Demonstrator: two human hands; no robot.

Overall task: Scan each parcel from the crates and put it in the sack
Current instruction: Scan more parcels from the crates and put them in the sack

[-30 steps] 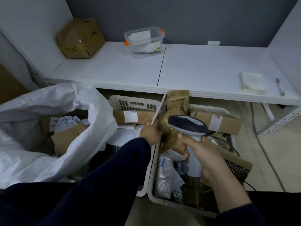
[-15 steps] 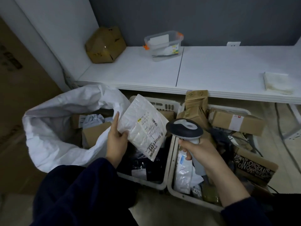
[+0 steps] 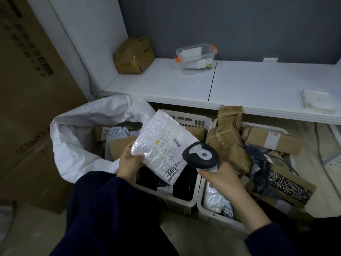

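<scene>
Gripping hands: left hand on crinkled white labelled parcel, right hand on scanner.

scanner handle buried in right hand; label small print unreadable; big carton clipped at left edge.

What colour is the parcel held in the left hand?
White: a crinkled plastic mailer with a printed label, seen in the head view.

The white shelf carries a crumpled cardboard box, a clear plastic tub and a folded cloth
</scene>
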